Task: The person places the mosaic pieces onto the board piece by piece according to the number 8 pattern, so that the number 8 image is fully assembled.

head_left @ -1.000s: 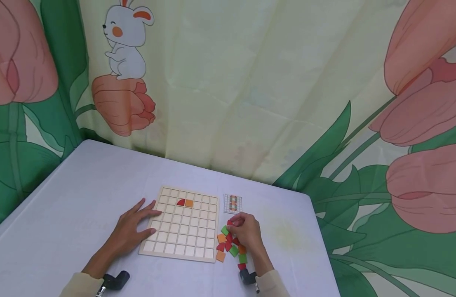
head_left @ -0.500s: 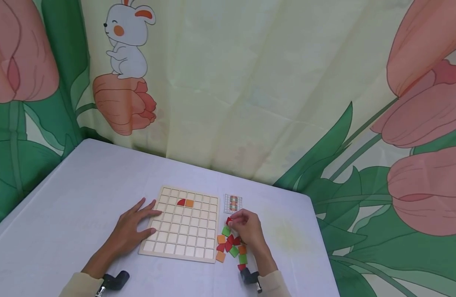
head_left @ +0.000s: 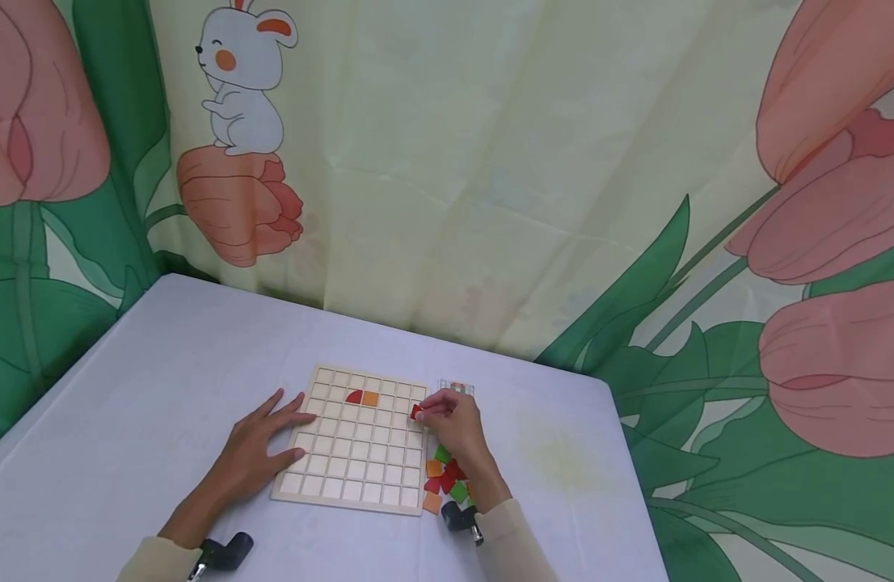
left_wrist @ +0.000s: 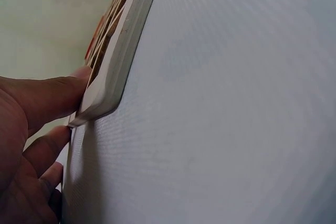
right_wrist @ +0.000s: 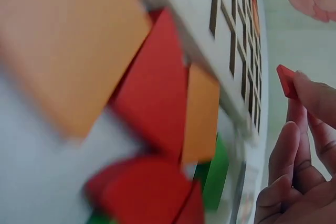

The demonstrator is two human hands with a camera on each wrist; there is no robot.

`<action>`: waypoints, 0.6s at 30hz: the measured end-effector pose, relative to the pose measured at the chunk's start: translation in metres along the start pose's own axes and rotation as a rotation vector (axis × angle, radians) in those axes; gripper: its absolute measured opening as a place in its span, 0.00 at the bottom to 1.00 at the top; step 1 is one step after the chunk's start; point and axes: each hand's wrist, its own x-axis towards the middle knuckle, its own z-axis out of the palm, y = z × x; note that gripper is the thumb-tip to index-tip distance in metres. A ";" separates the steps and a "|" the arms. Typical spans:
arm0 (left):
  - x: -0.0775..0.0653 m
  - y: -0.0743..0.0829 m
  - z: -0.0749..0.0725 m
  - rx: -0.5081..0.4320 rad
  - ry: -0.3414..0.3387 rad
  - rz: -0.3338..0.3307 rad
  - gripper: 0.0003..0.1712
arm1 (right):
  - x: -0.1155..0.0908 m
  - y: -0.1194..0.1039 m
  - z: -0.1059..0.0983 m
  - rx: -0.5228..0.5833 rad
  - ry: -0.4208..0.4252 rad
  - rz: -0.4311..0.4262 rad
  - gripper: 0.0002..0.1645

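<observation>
A wooden grid board [head_left: 350, 445] lies on the table, with a red quarter-circle tile [head_left: 355, 397] and an orange square tile [head_left: 370, 398] side by side in its upper cells. My left hand [head_left: 256, 449] rests at the board's left edge, fingers spread, thumb and a fingertip touching the frame. Between thumb and fingers my right hand [head_left: 456, 424] pinches a red tile [right_wrist: 286, 81], held up over the board's right edge. Below that hand, several loose red, green and orange tiles [head_left: 433, 503] lie beside the board, some hidden by the wrist.
A small pattern card [head_left: 457, 387] lies behind the right hand, partly covered by it. The white table [head_left: 221, 339] ends at a printed curtain [head_left: 447, 202] behind. Each wrist carries a dark camera mount [head_left: 229, 551].
My right hand has moved left and away from me, carrying the red tile from the loose tiles to the board's right edge. My left hand has stayed in place.
</observation>
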 end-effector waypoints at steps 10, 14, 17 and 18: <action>-0.001 -0.002 -0.001 -0.010 0.001 0.007 0.33 | 0.018 -0.021 0.040 -0.027 -0.032 -0.007 0.05; 0.000 -0.002 0.000 -0.013 0.003 0.012 0.33 | 0.023 -0.025 0.049 -0.087 -0.014 -0.014 0.06; 0.000 -0.002 -0.001 -0.008 0.000 0.014 0.33 | 0.025 -0.028 0.053 -0.147 0.004 -0.028 0.06; 0.000 -0.002 -0.001 -0.006 0.001 0.015 0.33 | 0.025 -0.028 0.054 -0.164 0.010 -0.031 0.06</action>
